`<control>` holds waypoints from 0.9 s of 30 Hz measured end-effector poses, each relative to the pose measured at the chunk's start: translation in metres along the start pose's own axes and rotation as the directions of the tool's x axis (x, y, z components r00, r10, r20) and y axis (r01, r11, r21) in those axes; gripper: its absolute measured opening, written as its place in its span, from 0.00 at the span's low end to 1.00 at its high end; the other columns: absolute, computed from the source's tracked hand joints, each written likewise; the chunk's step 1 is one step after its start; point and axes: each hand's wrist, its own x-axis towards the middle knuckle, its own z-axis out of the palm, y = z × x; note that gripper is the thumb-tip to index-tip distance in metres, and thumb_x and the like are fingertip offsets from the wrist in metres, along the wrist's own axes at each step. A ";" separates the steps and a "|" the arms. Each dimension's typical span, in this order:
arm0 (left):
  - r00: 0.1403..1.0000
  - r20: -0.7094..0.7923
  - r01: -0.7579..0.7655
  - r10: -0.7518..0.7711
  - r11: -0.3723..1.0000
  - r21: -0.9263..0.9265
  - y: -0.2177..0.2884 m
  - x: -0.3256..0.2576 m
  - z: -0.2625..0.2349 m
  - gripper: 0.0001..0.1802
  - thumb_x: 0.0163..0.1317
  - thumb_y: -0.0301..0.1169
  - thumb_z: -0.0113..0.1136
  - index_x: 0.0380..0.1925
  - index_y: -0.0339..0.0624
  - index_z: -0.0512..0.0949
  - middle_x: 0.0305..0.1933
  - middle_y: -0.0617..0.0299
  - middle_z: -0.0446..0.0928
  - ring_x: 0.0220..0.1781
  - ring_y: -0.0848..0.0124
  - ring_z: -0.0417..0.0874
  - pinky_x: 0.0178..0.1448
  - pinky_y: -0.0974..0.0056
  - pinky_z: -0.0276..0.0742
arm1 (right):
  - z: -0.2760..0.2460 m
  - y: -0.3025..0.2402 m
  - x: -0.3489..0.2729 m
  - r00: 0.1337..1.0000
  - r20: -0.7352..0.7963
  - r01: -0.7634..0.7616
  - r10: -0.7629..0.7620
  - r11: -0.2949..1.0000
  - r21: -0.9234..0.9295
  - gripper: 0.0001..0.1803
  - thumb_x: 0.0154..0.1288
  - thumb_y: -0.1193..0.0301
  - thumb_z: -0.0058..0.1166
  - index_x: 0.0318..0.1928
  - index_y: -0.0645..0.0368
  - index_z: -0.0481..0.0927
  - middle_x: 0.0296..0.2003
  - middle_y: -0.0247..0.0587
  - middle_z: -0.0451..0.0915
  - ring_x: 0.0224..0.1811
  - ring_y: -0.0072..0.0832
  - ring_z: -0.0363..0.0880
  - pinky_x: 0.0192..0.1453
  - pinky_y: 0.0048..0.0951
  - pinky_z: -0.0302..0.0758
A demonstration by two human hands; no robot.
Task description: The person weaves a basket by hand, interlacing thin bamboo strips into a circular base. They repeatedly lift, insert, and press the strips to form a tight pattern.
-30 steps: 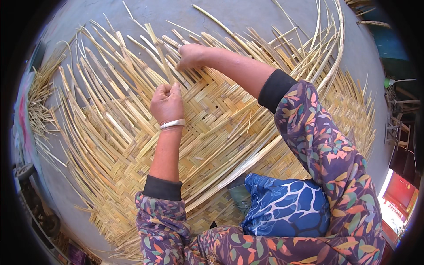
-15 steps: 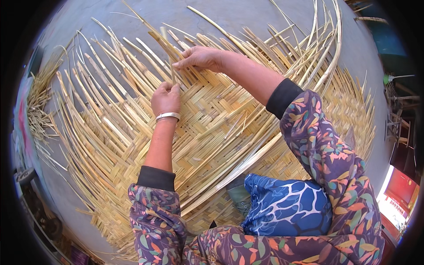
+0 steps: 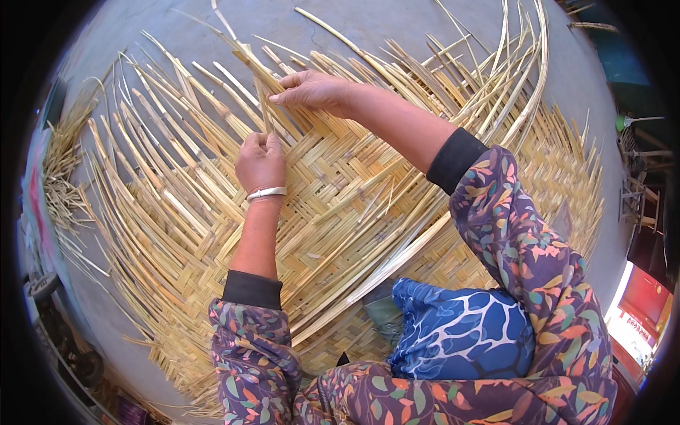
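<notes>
A large mat (image 3: pixel 333 166) of flat, straw-coloured split strips spreads beneath me, woven in a diagonal pattern, with long loose ends fanning out along its far and left edges. At its far edge my left hand (image 3: pixel 261 163), a silver bangle on the wrist, pinches the lower end of a raised strip (image 3: pixel 263 106). Just above and to the right, my right hand (image 3: pixel 312 92) is closed around several strips (image 3: pixel 248 58) that point up and away to the left. Its fingertips touch the strip in my left hand. What lies under the right palm is hidden.
Loose straw-like strips (image 3: pixel 62 170) lie in a heap at the far left on the grey floor (image 3: pixel 276 20). Long curved strips (image 3: pixel 542 64) arch up at the far right. A blue patterned cloth (image 3: pixel 460 329) covers my knee, and a shoe (image 3: pixel 382 312) rests on the mat.
Both hands have shifted slightly left. The strips between them have tilted further left at the top, and both hands keep their grip.
</notes>
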 end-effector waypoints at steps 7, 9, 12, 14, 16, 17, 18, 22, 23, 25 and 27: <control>0.963 -0.171 0.170 -0.206 0.964 -0.204 0.010 -0.012 0.001 0.10 0.56 0.33 0.58 0.22 0.38 0.77 0.17 0.57 0.75 0.19 0.67 0.75 0.29 0.62 0.72 | 0.005 0.002 -0.003 0.999 -0.034 -0.033 0.031 0.998 -0.057 0.18 0.61 0.56 0.58 0.44 0.56 0.80 0.37 0.34 0.79 0.42 0.23 0.75 0.51 0.28 0.70; 0.990 -0.069 0.107 -0.122 0.977 -0.185 0.008 -0.009 0.000 0.10 0.56 0.34 0.59 0.24 0.38 0.78 0.18 0.58 0.75 0.20 0.68 0.75 0.30 0.64 0.72 | 0.001 0.002 -0.002 1.000 0.000 -0.006 0.006 1.000 0.009 0.18 0.62 0.56 0.57 0.44 0.56 0.80 0.37 0.34 0.79 0.43 0.23 0.75 0.52 0.28 0.70; 0.992 0.124 -0.012 0.032 0.987 -0.160 -0.006 0.003 -0.005 0.09 0.56 0.35 0.60 0.28 0.39 0.80 0.20 0.59 0.77 0.22 0.70 0.77 0.32 0.65 0.72 | -0.002 0.007 0.000 0.999 0.034 0.023 -0.026 0.996 0.084 0.18 0.64 0.56 0.55 0.45 0.57 0.80 0.38 0.34 0.79 0.45 0.21 0.74 0.53 0.26 0.70; 0.963 0.260 -0.031 0.067 0.990 -0.140 -0.010 0.009 -0.008 0.10 0.56 0.36 0.61 0.30 0.41 0.81 0.23 0.60 0.79 0.26 0.70 0.78 0.33 0.66 0.73 | -0.007 0.010 0.001 1.000 0.025 0.002 -0.007 0.981 0.194 0.16 0.65 0.60 0.54 0.47 0.57 0.79 0.38 0.34 0.78 0.44 0.21 0.75 0.52 0.22 0.72; 0.941 0.339 0.024 0.020 0.992 -0.127 -0.010 0.014 -0.008 0.10 0.56 0.36 0.61 0.31 0.41 0.81 0.23 0.60 0.79 0.26 0.70 0.78 0.34 0.66 0.73 | -0.016 0.017 0.003 0.999 -0.038 0.018 -0.006 0.944 0.330 0.15 0.64 0.63 0.56 0.47 0.58 0.78 0.38 0.35 0.78 0.43 0.21 0.76 0.51 0.23 0.74; 0.927 0.376 0.054 -0.006 0.992 -0.117 -0.010 0.015 -0.008 0.10 0.56 0.36 0.60 0.31 0.41 0.81 0.23 0.60 0.79 0.26 0.70 0.78 0.34 0.66 0.73 | -0.017 0.017 0.002 0.998 -0.066 0.027 -0.001 0.918 0.396 0.15 0.63 0.65 0.56 0.47 0.58 0.77 0.39 0.35 0.78 0.42 0.21 0.76 0.50 0.23 0.75; 0.929 0.371 0.053 -0.014 0.994 -0.094 -0.011 0.016 -0.008 0.10 0.56 0.36 0.60 0.31 0.42 0.81 0.24 0.59 0.79 0.26 0.70 0.79 0.35 0.65 0.74 | -0.019 0.018 -0.001 0.998 -0.064 0.025 0.003 0.904 0.427 0.14 0.62 0.69 0.58 0.47 0.58 0.76 0.40 0.35 0.78 0.40 0.21 0.78 0.49 0.23 0.77; 0.936 0.349 0.043 -0.047 0.999 0.017 -0.011 0.017 -0.005 0.10 0.56 0.38 0.60 0.31 0.43 0.81 0.25 0.59 0.80 0.27 0.67 0.80 0.36 0.63 0.74 | -0.019 0.026 -0.014 0.976 -0.216 0.068 0.006 0.940 0.335 0.17 0.57 0.76 0.60 0.48 0.63 0.75 0.37 0.38 0.77 0.37 0.24 0.79 0.40 0.20 0.81; 0.938 0.343 0.040 -0.055 0.998 0.050 -0.011 0.018 -0.004 0.10 0.56 0.38 0.60 0.31 0.44 0.81 0.25 0.59 0.80 0.28 0.66 0.80 0.37 0.63 0.75 | -0.019 0.027 -0.017 0.972 -0.236 0.058 0.015 0.952 0.300 0.18 0.58 0.76 0.59 0.49 0.63 0.73 0.38 0.39 0.77 0.39 0.24 0.80 0.41 0.20 0.82; 0.950 0.303 0.058 -0.076 0.996 0.067 -0.011 0.016 -0.003 0.10 0.55 0.38 0.61 0.30 0.44 0.81 0.26 0.59 0.80 0.28 0.64 0.80 0.37 0.62 0.75 | -0.019 0.027 -0.022 0.961 -0.274 0.035 0.030 0.972 0.230 0.19 0.60 0.76 0.56 0.52 0.63 0.71 0.41 0.40 0.77 0.41 0.24 0.80 0.42 0.21 0.83; 0.964 0.257 0.056 -0.070 0.996 0.062 -0.009 0.012 0.002 0.10 0.54 0.38 0.61 0.28 0.44 0.81 0.26 0.59 0.80 0.29 0.63 0.80 0.37 0.61 0.75 | -0.020 0.028 -0.022 0.940 -0.340 0.024 0.033 0.987 0.160 0.14 0.61 0.76 0.55 0.49 0.61 0.75 0.37 0.38 0.78 0.40 0.23 0.80 0.38 0.19 0.82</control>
